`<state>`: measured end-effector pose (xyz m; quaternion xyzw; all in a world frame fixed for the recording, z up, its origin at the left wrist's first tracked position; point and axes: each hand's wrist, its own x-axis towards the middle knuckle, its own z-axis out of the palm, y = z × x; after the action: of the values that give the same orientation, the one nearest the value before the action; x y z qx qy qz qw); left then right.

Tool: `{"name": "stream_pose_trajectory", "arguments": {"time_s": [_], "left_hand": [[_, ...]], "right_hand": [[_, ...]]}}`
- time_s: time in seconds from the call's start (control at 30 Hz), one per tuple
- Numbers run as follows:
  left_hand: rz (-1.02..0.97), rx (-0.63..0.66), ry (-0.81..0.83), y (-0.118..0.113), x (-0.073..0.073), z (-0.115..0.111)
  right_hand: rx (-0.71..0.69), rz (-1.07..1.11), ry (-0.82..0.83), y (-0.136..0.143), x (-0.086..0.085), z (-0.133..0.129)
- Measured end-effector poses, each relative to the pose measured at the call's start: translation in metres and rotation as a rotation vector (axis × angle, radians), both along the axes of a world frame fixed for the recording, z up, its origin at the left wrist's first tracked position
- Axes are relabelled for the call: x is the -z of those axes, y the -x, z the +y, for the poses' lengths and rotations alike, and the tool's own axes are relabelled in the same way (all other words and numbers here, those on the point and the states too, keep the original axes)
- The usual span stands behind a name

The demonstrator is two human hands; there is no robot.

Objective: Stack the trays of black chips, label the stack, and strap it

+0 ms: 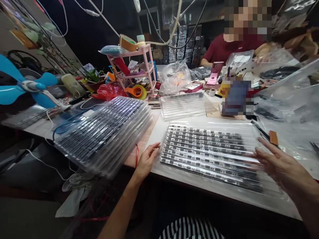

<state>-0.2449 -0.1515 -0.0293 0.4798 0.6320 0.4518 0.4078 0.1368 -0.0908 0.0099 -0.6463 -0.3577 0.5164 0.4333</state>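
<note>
A clear plastic tray (204, 156) lies in front of me on the white table, with rows of dark strips in its channels. The strips carry pale, shiny patches along their length. At the tray's left edge, my left hand (147, 158) grips the rim with bent fingers; its thumb is partly hidden. My right hand (279, 162) is at the right edge, fingers stretched out and apart, slightly blurred. Whether it touches the rim is hard to tell. To the left of my left hand stands a tall stack of similar filled trays (104, 132).
Behind the tray lies another clear tray (184, 105). A blue-bladed fan (31, 85) stands far left. A pink rack (149, 63) holds tape rolls. Plastic bags (286, 106) crowd the right side. Across the table sits a person in a dark red shirt (224, 49).
</note>
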Motion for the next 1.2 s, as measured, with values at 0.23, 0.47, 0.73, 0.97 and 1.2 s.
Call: {"name": "stream_pose_trajectory", "arguments": {"time_s": [0.23, 0.47, 0.73, 0.97, 1.2], "left_hand": [[0.401, 0.107, -0.081, -0.005, 0.003, 0.021], [0.634, 0.291, -0.151, 0.000, 0.017, 0.036], [0.821, 0.331, -0.201, -0.004, 0.032, 0.035], [0.823, 0.318, -0.230, -0.006, 0.029, 0.033], [0.777, 0.277, -0.222, -0.016, 0.026, 0.035]], "right_hand": [[-0.205, -0.676, -0.115, -0.019, 0.011, 0.006], [-0.374, -1.157, -0.377, -0.013, 0.022, 0.018], [-0.525, -1.667, -0.411, 0.005, 0.035, 0.018], [-0.665, -1.685, -0.409, 0.008, 0.034, 0.026], [-0.527, -1.529, -0.535, -0.006, 0.045, 0.023]]}}
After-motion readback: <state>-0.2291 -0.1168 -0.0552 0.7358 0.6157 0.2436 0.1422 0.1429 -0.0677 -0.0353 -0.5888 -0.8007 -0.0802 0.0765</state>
